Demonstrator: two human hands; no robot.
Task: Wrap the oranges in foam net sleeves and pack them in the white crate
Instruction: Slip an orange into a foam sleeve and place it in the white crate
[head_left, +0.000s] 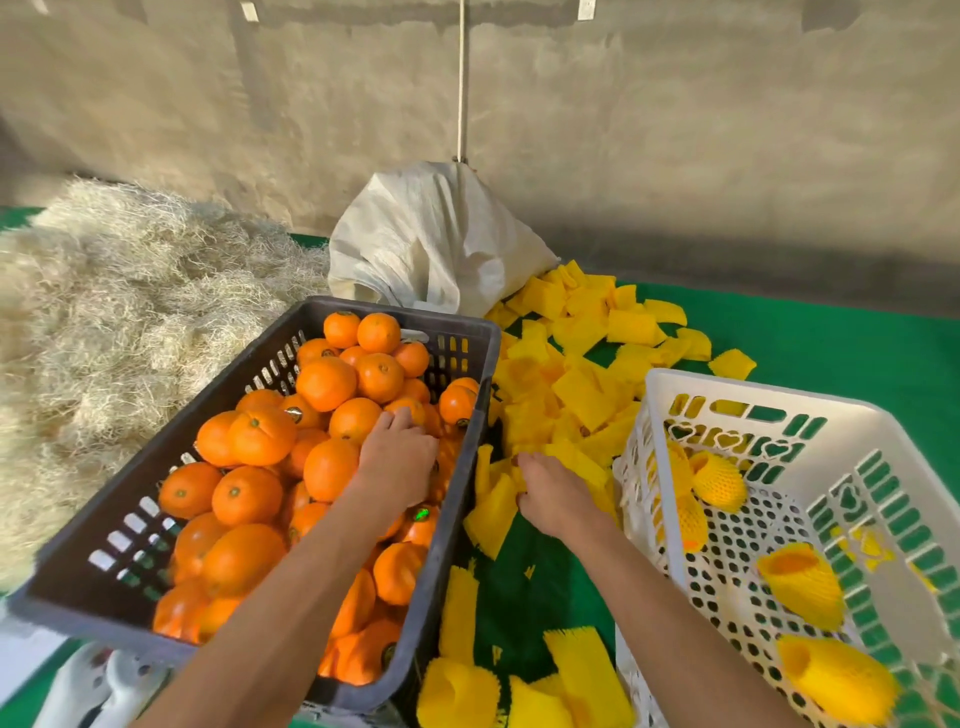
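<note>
Head view: the left hand (397, 457) reaches into the dark crate (447, 571) and lies over the heaped oranges (244, 496); whether its fingers have closed on one I cannot tell. Just right of it, the right hand (550, 493) has its fingers curled into the loose yellow foam sleeves (576, 395) on the green counter (831, 332), seemingly pinching one. Right of that hand, the white crate (675, 395) holds only a few wrapped oranges (719, 480). By my judgement the packing is barely begun, with most of the fruit unwrapped.

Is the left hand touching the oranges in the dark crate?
Touching. The head view shows the left hand resting on the oranges in the dark crate.
</note>
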